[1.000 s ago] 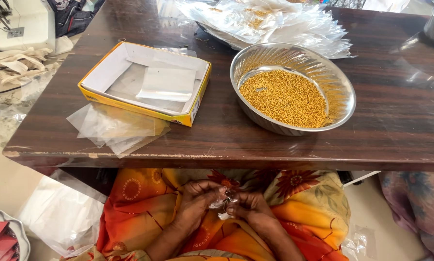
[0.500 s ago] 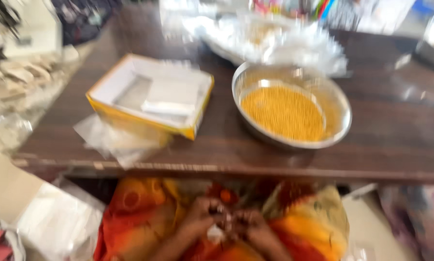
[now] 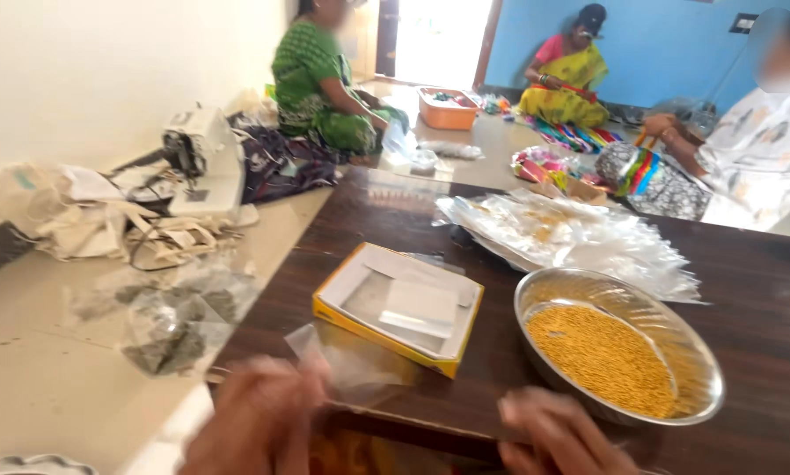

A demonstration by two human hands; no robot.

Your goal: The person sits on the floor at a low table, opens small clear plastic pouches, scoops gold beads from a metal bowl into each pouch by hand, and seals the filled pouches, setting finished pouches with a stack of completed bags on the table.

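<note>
My left hand (image 3: 259,422) is blurred at the near edge of the dark wooden table (image 3: 756,264), its fingers by a small clear plastic pouch (image 3: 347,361) that lies at the edge. Whether it grips the pouch I cannot tell. My right hand (image 3: 562,435) is also blurred, low at the table's edge just in front of the steel bowl (image 3: 707,361), which holds small yellow grains (image 3: 602,356). An open yellow-sided box (image 3: 342,308) with clear pouches inside sits between the hands, a little further back.
A heap of clear plastic bags (image 3: 580,237) lies behind the bowl. A white sewing machine (image 3: 206,163), cloth bags (image 3: 87,220) and plastic scraps (image 3: 175,317) are on the floor at left. Three people sit beyond the table, near an orange tub (image 3: 448,110).
The view has tilted up from my lap to the room. My hands, together over my lap before, have come up to the table's near edge and moved apart.
</note>
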